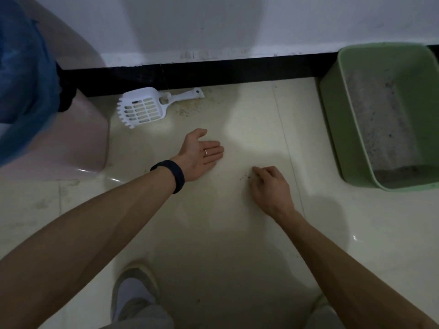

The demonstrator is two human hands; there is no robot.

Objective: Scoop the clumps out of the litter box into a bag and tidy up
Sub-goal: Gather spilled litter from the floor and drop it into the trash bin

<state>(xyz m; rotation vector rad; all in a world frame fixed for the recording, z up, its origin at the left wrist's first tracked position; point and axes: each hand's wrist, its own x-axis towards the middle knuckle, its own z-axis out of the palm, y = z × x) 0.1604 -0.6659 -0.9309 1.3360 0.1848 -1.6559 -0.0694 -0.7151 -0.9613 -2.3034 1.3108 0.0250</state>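
A green litter box with grey litter stands on the floor at the right, against the wall. A white slotted scoop lies on the tiles by the black baseboard. A blue plastic bag fills the left edge. My left hand lies palm up with straight fingers on the floor, a dark band on its wrist. My right hand is palm down just to its right, fingers curled, fingertips at a few dark litter crumbs on the tile. Whether it pinches any of them I cannot tell.
A pink bin stands at the left, beside the blue bag. Scattered litter grains lie near the scoop's handle. My shoes are at the bottom. A white wall with a black baseboard closes the far side.
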